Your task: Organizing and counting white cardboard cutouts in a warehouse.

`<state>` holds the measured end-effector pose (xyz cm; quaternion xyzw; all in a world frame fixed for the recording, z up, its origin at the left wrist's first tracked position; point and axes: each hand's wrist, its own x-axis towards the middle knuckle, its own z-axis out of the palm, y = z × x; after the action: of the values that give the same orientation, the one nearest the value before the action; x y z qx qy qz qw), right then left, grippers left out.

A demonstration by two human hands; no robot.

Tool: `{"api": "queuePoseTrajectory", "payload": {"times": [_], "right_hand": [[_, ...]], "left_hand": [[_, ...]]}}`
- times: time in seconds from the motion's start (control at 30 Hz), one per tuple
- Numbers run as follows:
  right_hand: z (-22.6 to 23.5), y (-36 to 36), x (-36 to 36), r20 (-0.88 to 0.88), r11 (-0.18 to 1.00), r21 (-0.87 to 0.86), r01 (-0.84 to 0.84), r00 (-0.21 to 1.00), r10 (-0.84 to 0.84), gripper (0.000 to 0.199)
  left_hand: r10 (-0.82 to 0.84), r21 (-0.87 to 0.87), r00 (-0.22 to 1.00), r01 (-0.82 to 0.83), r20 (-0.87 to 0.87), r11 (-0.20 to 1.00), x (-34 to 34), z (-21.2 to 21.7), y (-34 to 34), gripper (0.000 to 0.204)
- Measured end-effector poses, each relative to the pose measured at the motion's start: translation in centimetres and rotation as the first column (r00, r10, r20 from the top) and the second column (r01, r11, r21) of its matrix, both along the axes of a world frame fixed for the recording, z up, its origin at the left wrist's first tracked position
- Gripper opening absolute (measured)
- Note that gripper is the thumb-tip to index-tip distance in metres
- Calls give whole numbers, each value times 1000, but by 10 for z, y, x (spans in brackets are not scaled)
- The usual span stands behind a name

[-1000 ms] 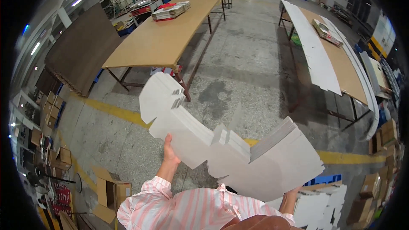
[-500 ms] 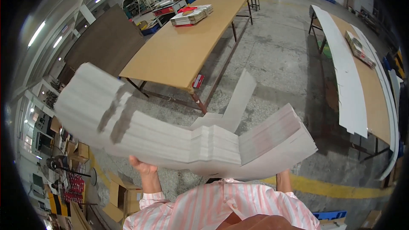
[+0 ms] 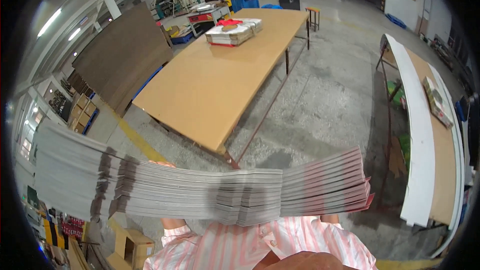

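A thick stack of grey-white cardboard sheets (image 3: 200, 192) stretches across in front of my chest, curving up toward both ends. Its layered edges face me; dark bands cross the left part and the middle, and reddish strips show at the right end. Fingers of my left hand (image 3: 162, 163) curl over the far edge of the stack, left of its middle, gripping it. Below the stack my left wrist comes up from a pink-striped sleeve. At the right, only the wrist of my right hand (image 3: 330, 218) shows under the stack; its fingers are hidden behind the sheets it supports.
Ahead stands a long brown-topped table (image 3: 215, 80) bearing a tied bundle (image 3: 233, 32). A second table (image 3: 442, 170) at the right carries white sheets (image 3: 417, 120) and another bundle (image 3: 437, 102). An opened carton (image 3: 131, 247) sits at lower left.
The stack has tilted and come lower, so its layered edges now face me. A loose flap that stuck out ahead no longer shows. My left fingers now appear over the far edge.
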<state>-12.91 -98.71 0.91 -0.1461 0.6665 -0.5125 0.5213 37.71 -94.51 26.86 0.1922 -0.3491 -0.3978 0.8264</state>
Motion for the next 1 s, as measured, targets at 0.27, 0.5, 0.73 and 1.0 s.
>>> {"api": "queuePoseTrajectory", "payload": {"times": [0.27, 0.5, 0.73, 1.0], "right_hand": [[11, -216, -24, -110, 987, 43, -157, 981, 161, 45], [20, -376, -38, -199, 898, 239, -370, 886, 419, 45], [22, -548, 30, -243, 697, 336, -633, 657, 714, 45], [19, -778, 311, -314, 219, 315, -924, 116, 942, 45]], "left_hand": [[123, -16, 989, -124, -79, 992, -13, -23, -152, 78], [347, 125, 926, -330, -151, 936, -30, -46, -235, 78], [625, 381, 735, -517, -262, 767, -40, -80, -286, 72], [773, 713, 424, -332, -473, 618, 0, -180, -347, 61]]}}
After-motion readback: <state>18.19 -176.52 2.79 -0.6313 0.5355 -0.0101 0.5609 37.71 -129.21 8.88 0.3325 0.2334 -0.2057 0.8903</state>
